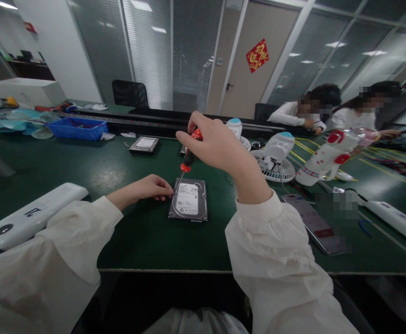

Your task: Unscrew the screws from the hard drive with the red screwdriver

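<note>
A hard drive (pixel 188 200) with a white label lies flat on the green table in front of me. My right hand (pixel 214 143) is wrapped round the handle of a red and black screwdriver (pixel 189 160), held at a tilt above the drive. Its shaft slants down to the drive's left edge, where the tip is too small to make out. My left hand (pixel 150 189) is at that same edge, with thumb and fingertips pinched together close to the tip. Whether something small sits in that pinch cannot be seen.
Another hard drive (pixel 144 144) lies farther back, near a blue bin (pixel 79 128). White fans (pixel 278 155), a patterned bottle (pixel 328 157) and a phone (pixel 314 222) stand or lie to the right. A white device (pixel 35 213) is at left. Two people sit at the far right.
</note>
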Demonstrator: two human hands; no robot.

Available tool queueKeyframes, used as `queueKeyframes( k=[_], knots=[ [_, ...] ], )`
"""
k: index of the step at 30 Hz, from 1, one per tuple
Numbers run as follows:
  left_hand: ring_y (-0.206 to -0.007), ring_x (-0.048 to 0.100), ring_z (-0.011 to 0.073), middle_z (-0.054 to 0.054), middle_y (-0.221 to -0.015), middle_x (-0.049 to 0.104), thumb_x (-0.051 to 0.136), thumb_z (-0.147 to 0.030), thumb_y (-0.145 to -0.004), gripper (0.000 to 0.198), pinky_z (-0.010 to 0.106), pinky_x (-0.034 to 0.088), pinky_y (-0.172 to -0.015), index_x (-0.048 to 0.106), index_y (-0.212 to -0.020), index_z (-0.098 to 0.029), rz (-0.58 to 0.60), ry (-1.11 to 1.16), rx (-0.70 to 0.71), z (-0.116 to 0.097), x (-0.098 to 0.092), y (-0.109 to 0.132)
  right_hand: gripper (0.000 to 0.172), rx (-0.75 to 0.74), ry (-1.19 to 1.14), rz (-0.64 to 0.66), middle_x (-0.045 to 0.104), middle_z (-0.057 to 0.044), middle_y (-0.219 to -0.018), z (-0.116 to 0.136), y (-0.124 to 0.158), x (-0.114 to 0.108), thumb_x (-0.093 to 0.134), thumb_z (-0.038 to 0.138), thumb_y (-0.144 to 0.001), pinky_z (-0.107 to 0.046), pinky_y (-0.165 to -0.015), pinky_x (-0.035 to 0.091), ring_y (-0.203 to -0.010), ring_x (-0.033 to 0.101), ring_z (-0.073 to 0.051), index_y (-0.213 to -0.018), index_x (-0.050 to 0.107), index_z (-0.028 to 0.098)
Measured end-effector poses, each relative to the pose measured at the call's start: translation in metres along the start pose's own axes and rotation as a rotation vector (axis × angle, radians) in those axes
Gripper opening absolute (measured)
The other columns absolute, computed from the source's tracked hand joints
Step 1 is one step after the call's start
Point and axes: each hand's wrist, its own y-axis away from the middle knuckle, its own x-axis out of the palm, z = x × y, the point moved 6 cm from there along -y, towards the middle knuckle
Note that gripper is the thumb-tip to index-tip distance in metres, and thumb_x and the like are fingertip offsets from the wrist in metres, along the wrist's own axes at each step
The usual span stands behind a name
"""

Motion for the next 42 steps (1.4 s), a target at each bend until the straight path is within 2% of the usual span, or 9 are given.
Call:
queueKeyframes(
  k=[7, 12, 14, 18, 23, 27, 30, 37, 42],
  knots=[
    [-0.069, 0.062, 0.0153, 0.004, -0.084, 0.076, 0.089, -0.047, -0.063, 0.035, 0.029, 0.045, -0.063, 0.080, -0.082, -0.019, 0.002, -0.001, -0.003, -0.002, 0.001, 0.001, 0.036, 0.005, 0.014, 0.051, 0.066, -0.008, -0.096, 0.000, 0.003, -0.003, 0.056, 0.036, -0.087, -0.039, -0.079, 0.044, -0.080, 0.056, -0.023, -0.120, 0.053, 0.021],
    [-0.069, 0.062, 0.0156, 0.004, -0.084, 0.076, 0.089, -0.048, -0.063, 0.037, 0.029, 0.045, -0.063, 0.080, -0.084, -0.019, 0.000, -0.004, 0.004, 0.001, 0.000, -0.001, 0.034, 0.052, 0.048, 0.034, 0.066, -0.009, -0.093, -0.005, 0.002, -0.005, 0.049, 0.050, -0.093, -0.040, -0.080, 0.044, -0.081, 0.056, -0.024, -0.103, 0.060, 0.019],
    [-0.070, 0.062, 0.0156, 0.005, -0.086, 0.076, 0.089, -0.049, -0.064, 0.038, 0.029, 0.046, -0.064, 0.080, -0.085, -0.019, 0.000, -0.005, 0.004, 0.002, -0.001, -0.002, 0.030, 0.022, 0.041, 0.047, 0.067, -0.010, -0.098, -0.005, 0.001, -0.006, 0.054, 0.043, -0.089, -0.038, -0.079, 0.043, -0.083, 0.056, -0.023, -0.105, 0.059, 0.019],
    [-0.069, 0.062, 0.0153, 0.005, -0.089, 0.077, 0.090, -0.049, -0.063, 0.039, 0.029, 0.045, -0.063, 0.080, -0.085, -0.019, 0.001, -0.003, 0.001, 0.002, -0.001, -0.002, 0.042, -0.050, -0.001, 0.074, 0.067, -0.008, -0.102, -0.002, 0.003, -0.005, 0.062, 0.033, -0.080, -0.036, -0.078, 0.042, -0.083, 0.056, -0.023, -0.119, 0.054, 0.021],
    [-0.069, 0.062, 0.0148, 0.005, -0.088, 0.078, 0.090, -0.048, -0.062, 0.038, 0.029, 0.044, -0.063, 0.080, -0.083, -0.019, -0.002, 0.005, -0.001, -0.001, 0.001, 0.001, 0.035, 0.022, 0.046, 0.011, 0.066, -0.010, -0.099, -0.003, 0.001, -0.001, 0.052, 0.045, -0.091, -0.040, -0.082, 0.043, -0.086, 0.056, -0.025, -0.114, 0.057, 0.019],
    [-0.070, 0.062, 0.0154, 0.006, -0.089, 0.078, 0.090, -0.047, -0.062, 0.037, 0.029, 0.045, -0.063, 0.080, -0.084, -0.019, -0.002, 0.010, 0.003, -0.001, 0.001, 0.001, 0.020, -0.045, -0.012, 0.027, 0.068, -0.009, -0.100, -0.003, -0.002, 0.001, 0.055, 0.030, -0.085, -0.037, -0.081, 0.042, -0.089, 0.057, -0.024, -0.102, 0.057, 0.019],
    [-0.070, 0.063, 0.0156, 0.005, -0.088, 0.078, 0.090, -0.047, -0.063, 0.036, 0.029, 0.045, -0.063, 0.080, -0.084, -0.019, 0.000, 0.015, 0.005, 0.000, 0.001, 0.000, 0.023, -0.128, -0.115, 0.057, 0.068, -0.007, -0.104, -0.001, -0.002, 0.000, 0.057, 0.025, -0.080, -0.034, -0.081, 0.042, -0.089, 0.057, -0.021, -0.102, 0.054, 0.020],
    [-0.068, 0.061, 0.0144, 0.005, -0.087, 0.077, 0.090, -0.047, -0.062, 0.035, 0.028, 0.044, -0.061, 0.080, -0.082, -0.019, 0.006, 0.022, 0.009, -0.001, 0.002, 0.000, 0.014, -0.191, -0.165, -0.024, 0.066, -0.004, -0.090, 0.004, -0.005, -0.001, 0.056, 0.022, -0.079, -0.033, -0.080, 0.045, -0.082, 0.057, -0.018, -0.092, 0.058, 0.020],
    [-0.068, 0.062, 0.0151, 0.005, -0.084, 0.077, 0.091, -0.047, -0.061, 0.037, 0.028, 0.044, -0.061, 0.080, -0.081, -0.018, 0.010, 0.035, 0.020, 0.000, 0.002, -0.001, 0.014, -0.134, -0.074, -0.193, 0.068, -0.007, -0.100, 0.004, 0.001, -0.028, 0.053, 0.026, -0.086, -0.040, -0.089, 0.049, -0.093, 0.061, -0.022, -0.097, 0.061, 0.022]
  ],
)
